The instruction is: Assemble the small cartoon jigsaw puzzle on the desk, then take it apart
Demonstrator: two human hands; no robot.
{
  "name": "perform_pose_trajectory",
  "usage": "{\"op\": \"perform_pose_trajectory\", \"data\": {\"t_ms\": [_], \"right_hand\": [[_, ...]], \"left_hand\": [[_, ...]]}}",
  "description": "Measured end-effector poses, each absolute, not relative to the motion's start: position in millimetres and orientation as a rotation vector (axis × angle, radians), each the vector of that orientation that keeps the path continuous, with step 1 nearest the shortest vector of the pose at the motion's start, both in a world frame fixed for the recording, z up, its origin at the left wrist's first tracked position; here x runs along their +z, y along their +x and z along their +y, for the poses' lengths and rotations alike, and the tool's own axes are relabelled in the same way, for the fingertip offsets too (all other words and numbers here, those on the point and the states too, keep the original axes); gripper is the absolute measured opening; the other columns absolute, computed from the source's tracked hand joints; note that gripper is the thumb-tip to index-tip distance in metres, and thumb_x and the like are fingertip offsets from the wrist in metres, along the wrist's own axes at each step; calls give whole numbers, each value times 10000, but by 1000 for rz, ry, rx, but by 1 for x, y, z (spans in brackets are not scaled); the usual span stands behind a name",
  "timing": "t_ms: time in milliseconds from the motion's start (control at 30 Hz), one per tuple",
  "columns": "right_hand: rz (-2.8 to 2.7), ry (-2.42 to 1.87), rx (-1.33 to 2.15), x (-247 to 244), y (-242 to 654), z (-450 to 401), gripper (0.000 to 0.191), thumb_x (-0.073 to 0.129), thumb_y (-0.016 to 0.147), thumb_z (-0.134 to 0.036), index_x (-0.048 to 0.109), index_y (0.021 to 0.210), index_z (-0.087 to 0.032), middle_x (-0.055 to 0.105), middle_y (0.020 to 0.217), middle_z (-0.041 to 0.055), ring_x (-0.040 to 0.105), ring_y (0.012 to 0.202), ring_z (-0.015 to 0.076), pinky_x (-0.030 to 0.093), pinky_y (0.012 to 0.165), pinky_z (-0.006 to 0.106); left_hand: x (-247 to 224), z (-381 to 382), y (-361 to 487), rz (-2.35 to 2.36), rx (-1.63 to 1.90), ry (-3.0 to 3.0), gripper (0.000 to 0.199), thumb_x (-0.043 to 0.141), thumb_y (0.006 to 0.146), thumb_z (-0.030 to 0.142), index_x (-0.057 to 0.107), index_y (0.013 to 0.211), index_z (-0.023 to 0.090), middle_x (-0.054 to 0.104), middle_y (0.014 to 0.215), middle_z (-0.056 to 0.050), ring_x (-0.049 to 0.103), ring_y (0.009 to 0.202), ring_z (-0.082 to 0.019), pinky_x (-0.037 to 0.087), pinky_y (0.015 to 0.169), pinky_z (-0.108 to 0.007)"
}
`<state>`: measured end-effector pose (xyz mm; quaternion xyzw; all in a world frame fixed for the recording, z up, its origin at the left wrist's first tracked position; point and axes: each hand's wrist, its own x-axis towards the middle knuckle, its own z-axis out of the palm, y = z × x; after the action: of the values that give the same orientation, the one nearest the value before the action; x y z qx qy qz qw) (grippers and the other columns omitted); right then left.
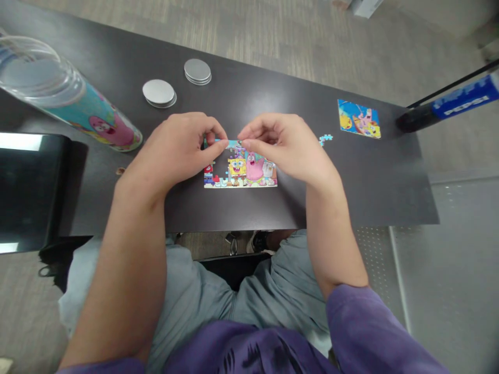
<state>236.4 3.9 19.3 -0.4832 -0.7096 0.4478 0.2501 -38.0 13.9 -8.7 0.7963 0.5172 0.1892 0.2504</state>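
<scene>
Left hand (187, 143) and right hand (283, 143) are close together at the upper edge of a partly assembled jigsaw puzzle (255, 169), thumbs and forefingers narrowed; whether either pinches a piece, I cannot tell. The puzzle lies flat on the dark table (312, 202) before the person, a gap showing on its left side. Beyond the right wrist, small puzzle pieces (326, 138) lie near a picture card (359, 118).
</scene>
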Motion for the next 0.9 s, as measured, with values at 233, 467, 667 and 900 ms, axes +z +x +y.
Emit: {"op": "perform_pose_trajectory", "data": {"t_ms": [233,467,667,900], "right_hand": [[-2068,-1390,1160,6,215,10,21,919,1085,-389,900,1094,-385,929,1177,41,861,1189,365,757,1120,608],[-2089,-1458,1092,1,215,9,51,916,1062,-416,895,1096,-385,914,1125,41,828,1177,370,718,1054,575],[-2040,-1384,1119,-8,221,16,138,1022,986,-519,900,1003,-456,886,1082,39,794,1161,438,688,961,645],[-2101,-1356,987,-16,222,18,179,1069,971,-454,920,1070,-458,848,1168,59,778,1170,439,706,1112,713]], "left_hand": [[-5,10,-43,1434,511,2130,339,697,1109,504,964,1180,308,912,1145,-107,848,1044,-372,640,989,-540],[-3,10,-42,1425,465,2133,352,725,1110,484,966,1286,297,941,1226,-86,832,1133,-340,616,1024,-494],[-11,13,-40,1433,459,2140,321,767,1093,450,969,1297,307,939,1198,-68,839,1072,-311,595,936,-429],[-10,12,-37,1407,438,2191,309,787,1096,392,976,1315,284,929,1184,-52,815,1034,-285,575,931,-410]]}}
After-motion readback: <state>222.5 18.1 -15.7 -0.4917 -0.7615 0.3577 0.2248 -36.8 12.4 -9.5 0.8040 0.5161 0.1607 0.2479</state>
